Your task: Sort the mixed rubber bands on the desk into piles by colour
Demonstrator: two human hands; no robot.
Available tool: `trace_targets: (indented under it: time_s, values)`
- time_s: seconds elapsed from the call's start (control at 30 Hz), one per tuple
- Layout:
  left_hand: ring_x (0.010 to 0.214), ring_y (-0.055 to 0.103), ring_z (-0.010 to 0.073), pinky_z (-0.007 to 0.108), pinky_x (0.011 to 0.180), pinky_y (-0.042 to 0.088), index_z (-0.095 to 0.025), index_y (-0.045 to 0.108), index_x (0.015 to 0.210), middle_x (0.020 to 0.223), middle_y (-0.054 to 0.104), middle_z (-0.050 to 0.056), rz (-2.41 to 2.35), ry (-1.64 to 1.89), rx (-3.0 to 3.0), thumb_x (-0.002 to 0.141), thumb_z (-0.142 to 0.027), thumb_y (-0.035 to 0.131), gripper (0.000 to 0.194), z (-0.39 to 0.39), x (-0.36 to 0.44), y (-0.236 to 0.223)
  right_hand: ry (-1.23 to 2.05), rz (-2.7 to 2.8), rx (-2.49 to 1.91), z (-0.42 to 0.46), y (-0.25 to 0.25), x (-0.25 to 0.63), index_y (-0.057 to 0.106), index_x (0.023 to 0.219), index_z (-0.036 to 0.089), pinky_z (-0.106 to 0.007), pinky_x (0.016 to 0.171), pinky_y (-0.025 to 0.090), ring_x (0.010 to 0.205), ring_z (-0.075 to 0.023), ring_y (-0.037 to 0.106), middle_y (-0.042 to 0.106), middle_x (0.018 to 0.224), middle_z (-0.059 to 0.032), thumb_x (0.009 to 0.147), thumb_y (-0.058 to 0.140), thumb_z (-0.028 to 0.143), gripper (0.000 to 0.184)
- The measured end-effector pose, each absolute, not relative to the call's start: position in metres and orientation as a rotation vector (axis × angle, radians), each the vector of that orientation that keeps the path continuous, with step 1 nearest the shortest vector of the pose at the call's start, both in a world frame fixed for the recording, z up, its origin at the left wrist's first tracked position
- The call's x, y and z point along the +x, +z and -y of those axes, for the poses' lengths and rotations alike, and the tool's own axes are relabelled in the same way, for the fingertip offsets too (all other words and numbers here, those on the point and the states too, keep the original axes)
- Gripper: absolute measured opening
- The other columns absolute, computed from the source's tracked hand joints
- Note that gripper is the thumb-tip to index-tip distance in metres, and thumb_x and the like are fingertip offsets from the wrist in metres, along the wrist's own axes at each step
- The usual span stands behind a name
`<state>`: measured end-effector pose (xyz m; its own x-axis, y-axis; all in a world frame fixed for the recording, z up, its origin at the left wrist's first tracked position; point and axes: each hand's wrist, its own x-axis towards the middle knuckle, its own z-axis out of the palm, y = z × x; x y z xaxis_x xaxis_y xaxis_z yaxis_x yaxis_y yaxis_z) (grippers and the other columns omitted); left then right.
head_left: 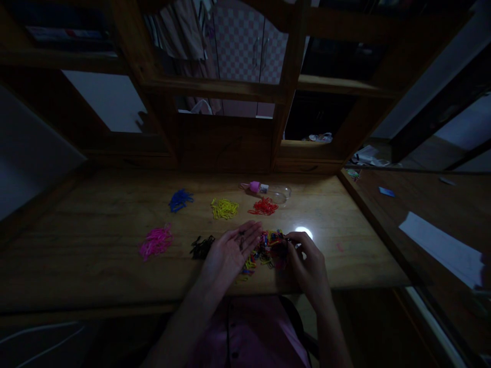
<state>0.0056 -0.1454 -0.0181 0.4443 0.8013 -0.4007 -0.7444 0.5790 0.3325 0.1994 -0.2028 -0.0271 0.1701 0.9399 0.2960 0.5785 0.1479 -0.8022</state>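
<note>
My left hand (pixel 228 253) is turned palm up with its fingers stretched out, and a few small black clips (pixel 241 241) lie on it. Over the right part of a mixed heap of coloured clips (pixel 274 240), my right hand (pixel 309 258) pinches a small dark piece, seemingly a black clip (pixel 287 239), between thumb and fingers. Part of the heap is hidden by both hands. Left of my left hand lies a pile of black clips (pixel 201 248), partly covered by the hand. The dim light blurs the clips' exact shape.
Sorted piles lie beyond: pink clips (pixel 156 241), blue clips (pixel 179 200), yellow clips (pixel 224 208) and red clips (pixel 264 206). A clear bottle (pixel 282 194) with a pink cap lies behind the red pile. Wooden shelving (pixel 226 140) closes off the desk's back; white paper (pixel 443 248) rests at right.
</note>
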Motion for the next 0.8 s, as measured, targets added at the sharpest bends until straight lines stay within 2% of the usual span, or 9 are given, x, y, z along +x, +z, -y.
trace_targets:
  time_s: [0.1,0.17,0.33,0.43,0.5,0.6,0.7,0.8]
  values:
    - [0.115,0.061,0.0256,0.036,0.100,0.049,-0.002,0.063,0.111,0.121,0.065,0.019,-0.548,0.937,0.100,0.091,-0.012,0.041,0.032,0.150,0.015,-0.017,0.499,1.502,-1.508,0.204,-0.018,0.194,0.060,0.098,0.020,-0.028,0.066,0.047,0.081,-0.0175,0.059,0.061,0.093,-0.0050,0.093,0.049,0.017,0.012]
    - [0.107,0.065,0.0239,0.034,0.095,0.052,-0.002,0.065,0.106,0.113,0.067,0.018,-0.522,0.899,0.079,0.093,-0.014,0.040,0.031,0.154,0.024,-0.015,0.477,1.538,-1.447,0.204,-0.010,0.186,0.060,0.099,0.021,-0.028,0.067,0.047,0.083,-0.0176,0.059,0.061,0.093,-0.0051,0.093,0.048,0.015,0.015]
    - [0.071,0.066,0.0123,0.022,0.071,0.055,-0.006,0.066,0.082,0.077,0.068,0.008,-0.499,0.871,-0.070,0.096,-0.014,0.040,0.031,0.161,0.045,-0.008,0.334,1.722,-1.322,0.203,0.003,0.164,0.065,0.105,0.026,-0.034,0.084,0.048,0.097,-0.0200,0.058,0.064,0.102,-0.0051,0.092,0.051,0.012,0.024]
    - [0.063,0.064,0.0094,0.018,0.066,0.054,-0.009,0.064,0.073,0.068,0.065,0.005,-0.593,0.906,-0.169,0.095,-0.011,0.039,0.033,0.161,0.050,-0.003,0.371,1.798,-1.298,0.205,0.009,0.162,0.065,0.113,0.028,-0.035,0.088,0.047,0.103,-0.0206,0.057,0.064,0.110,-0.0048,0.091,0.050,0.009,0.033]
    - [0.065,0.065,0.0104,0.020,0.068,0.056,-0.009,0.064,0.074,0.069,0.066,0.006,-0.634,0.923,-0.190,0.094,-0.009,0.040,0.032,0.161,0.049,-0.002,0.442,1.769,-1.289,0.208,0.013,0.166,0.064,0.118,0.028,-0.035,0.089,0.048,0.108,-0.0204,0.056,0.061,0.117,-0.0053,0.091,0.048,0.008,0.037]
    - [0.080,0.070,0.0175,0.026,0.075,0.058,-0.005,0.067,0.083,0.080,0.070,0.012,-0.591,0.906,-0.154,0.093,-0.008,0.041,0.029,0.160,0.042,-0.005,0.435,1.643,-1.323,0.212,0.013,0.180,0.065,0.115,0.026,-0.034,0.088,0.047,0.110,-0.0203,0.056,0.061,0.118,-0.0060,0.091,0.047,0.009,0.035]
    - [0.097,0.069,0.0245,0.032,0.084,0.058,0.000,0.068,0.093,0.093,0.071,0.019,-0.532,0.887,-0.097,0.093,-0.008,0.039,0.029,0.159,0.034,-0.010,0.333,1.485,-1.424,0.211,0.006,0.196,0.068,0.106,0.024,-0.032,0.080,0.048,0.098,-0.0193,0.060,0.064,0.108,-0.0053,0.090,0.052,0.012,0.025]
    - [0.103,0.067,0.0261,0.033,0.089,0.056,0.001,0.067,0.096,0.098,0.071,0.020,-0.532,0.896,-0.073,0.093,-0.008,0.039,0.030,0.158,0.032,-0.013,0.347,1.372,-1.505,0.209,-0.001,0.201,0.068,0.097,0.022,-0.030,0.071,0.048,0.082,-0.0175,0.061,0.066,0.095,-0.0036,0.089,0.057,0.016,0.015]
